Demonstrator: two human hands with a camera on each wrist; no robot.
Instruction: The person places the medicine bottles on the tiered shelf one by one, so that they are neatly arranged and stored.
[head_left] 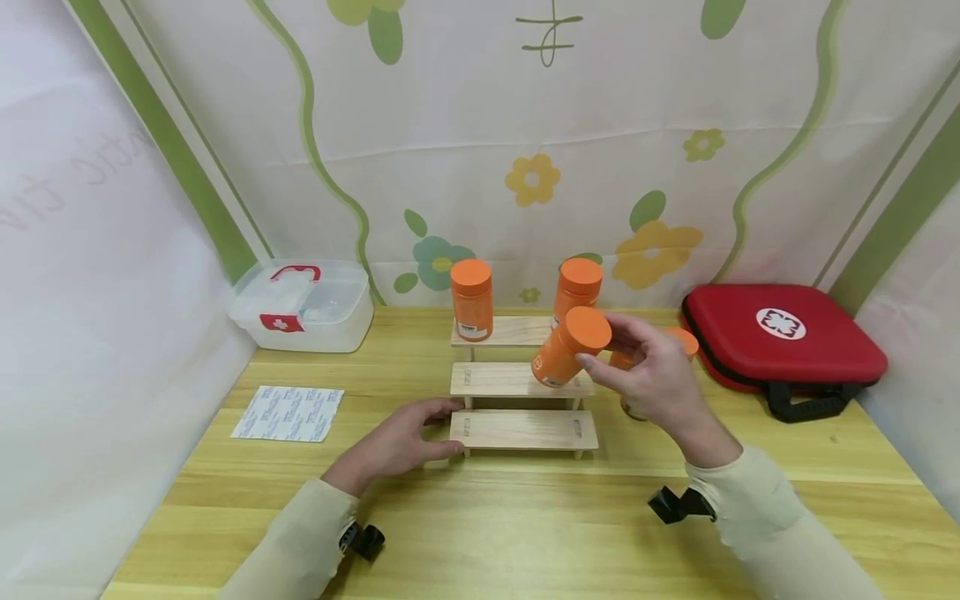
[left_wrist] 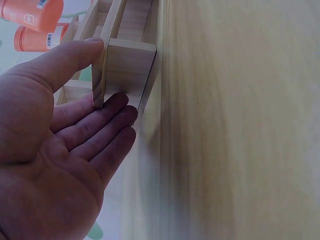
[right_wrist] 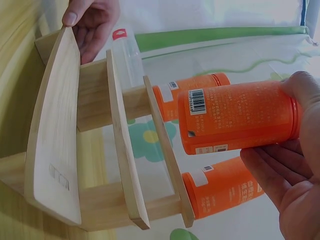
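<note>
A three-step wooden rack (head_left: 523,430) stands mid-table. At its left end, my left hand (head_left: 405,442) holds the lowest step between thumb and fingers; in the left wrist view the thumb lies on the board (left_wrist: 101,75) and the other fingertips reach the side support (left_wrist: 132,55). My right hand (head_left: 660,375) grips an orange pill bottle (head_left: 558,357) near its lid, tilted in front of the middle step. In the right wrist view the bottle (right_wrist: 235,117) shows its barcode. On the top step stand an orange bottle (head_left: 472,304) at left and another (head_left: 580,279) at right, partly hidden.
Behind my right hand, more orange (head_left: 681,340) shows, mostly hidden, right of the rack. A red first-aid case (head_left: 825,333) lies at the right. At the left are a clear first-aid box (head_left: 341,321) and a blister pack (head_left: 288,413). A printed curtain (head_left: 450,108) hangs behind.
</note>
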